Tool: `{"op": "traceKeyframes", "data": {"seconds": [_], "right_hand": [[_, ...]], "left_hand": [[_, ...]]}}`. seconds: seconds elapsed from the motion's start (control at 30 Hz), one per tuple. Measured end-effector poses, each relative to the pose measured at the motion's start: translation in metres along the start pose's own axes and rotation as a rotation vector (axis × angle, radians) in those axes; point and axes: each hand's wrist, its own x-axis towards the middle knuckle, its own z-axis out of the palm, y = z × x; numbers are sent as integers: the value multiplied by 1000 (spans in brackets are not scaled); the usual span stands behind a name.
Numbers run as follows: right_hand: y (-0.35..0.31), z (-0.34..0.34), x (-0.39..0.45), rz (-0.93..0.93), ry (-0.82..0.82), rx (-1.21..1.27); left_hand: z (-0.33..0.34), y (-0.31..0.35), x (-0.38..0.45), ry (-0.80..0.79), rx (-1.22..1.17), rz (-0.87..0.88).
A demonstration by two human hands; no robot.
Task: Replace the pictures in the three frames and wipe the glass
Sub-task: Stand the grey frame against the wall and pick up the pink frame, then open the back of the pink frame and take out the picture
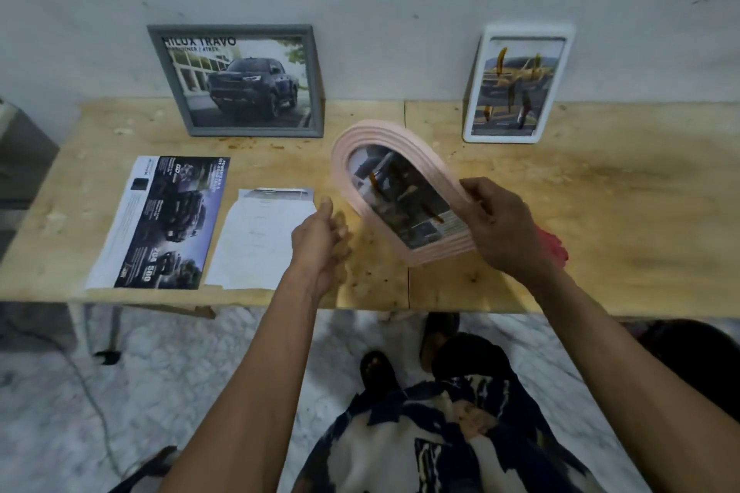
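The pink arched frame (pixel 404 192) is hanging tilted over the wooden table (pixel 600 212), arch leaning away to the left, with the right hand (pixel 500 224) gripping its right edge and the left hand (pixel 320 236) hovering loosely curled and empty just left of it.

Both bare arms extended forward. Left hand (pixel 320 230) hovering, fingers relaxed, holding nothing. Right hand (pixel 500 224) raised, fingers curled, gripping pink arched ribbed frame (pixel 400 188).
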Motion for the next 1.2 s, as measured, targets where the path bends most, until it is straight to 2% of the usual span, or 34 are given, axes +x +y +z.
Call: {"op": "traceKeyframes", "data": {"seconds": [0.13,0.23,0.33,0.4,0.47,0.63,0.7,0.87,1.03,1.2], "right_hand": [[11,13,-15,-296,74,-279],[24,25,-25,-391,41,-361],[34,31,-33,-387,40,-384],[38,35,-38,-289,50,-388],[41,36,-44,-47,51,-309],[44,30,-47,471,-73,318],[55,36,-43,630,-45,390],[66,52,-35,705,64,330],[72,63,-26,695,27,214],[81,70,-20,645,-19,104]], "left_hand": [[-1,28,6,-69,-110,31],[1,38,8,-48,0,10],[-2,33,13,2,76,-45],[-5,23,18,22,116,-71],[-8,11,22,27,154,-70],[-22,-16,36,11,237,-62],[-26,-23,41,9,253,-79],[-27,-40,47,102,356,-51],[-15,-49,43,224,654,52],[-2,-50,38,243,840,111]]}}
